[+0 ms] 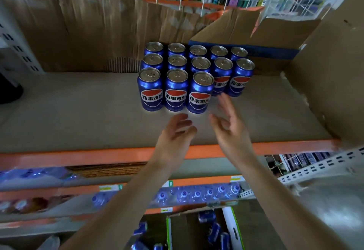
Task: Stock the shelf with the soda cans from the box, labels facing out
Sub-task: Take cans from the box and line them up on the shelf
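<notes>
- right now the left hand is hovering just in front of the block of soda cans, fingers loosely spread and slightly bent, holding nothing and touching nothing.
- the right hand is hanging beside it, palm turned inward, fingers nearly straight and fanned apart, also empty; its fingertips are reaching close to the front-right can but whether they touch it cannot be told through the blur.
- the cans are standing upright in rows on the cardboard-lined shelf, smooth blue metal cylinders with silver pull-tab tops; the red, white and blue labels on the front ones are facing outward.
- behind the cans, creased brown cardboard sheets are lining the back, and a cardboard flap with a blue band is leaning at the rear right of them.
- below the cans, the shelf's orange front edge is running across, both forearms crossing over it.
- far below the cans, an open box with white and green walls is holding more blue cans lying loose.
- between the cans and that box, a lower shelf is carrying blue-capped bottles.
</notes>
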